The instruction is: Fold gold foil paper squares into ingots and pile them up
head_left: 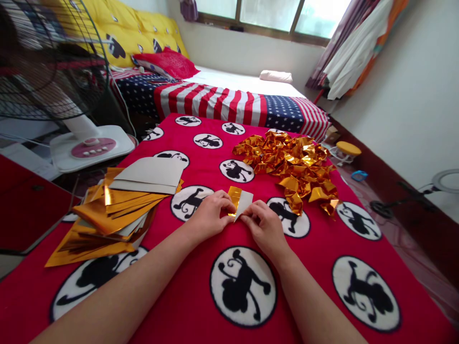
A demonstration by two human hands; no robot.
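Note:
Between my hands, over the red cloth (172, 306), is a small piece of gold foil paper (234, 197), partly folded so that its pale grey back shows on the right. My left hand (211, 212) pinches its gold left edge near the bottom. At the lower right corner, the thumb and fingers of my right hand (263, 224) are closed on the same paper. To the left lies an untidy stack of gold paper sheets (96, 210), with some grey sides up. A heap of folded gold foil pieces (287, 157) spreads beyond my right hand.
A white fan base (93, 148) stands left of the cloth, its caged head at upper left. Behind is a bed with a striped, starred cover (215, 100) and a red pillow (168, 63). A yellow-topped stool (347, 149) is on the floor at right.

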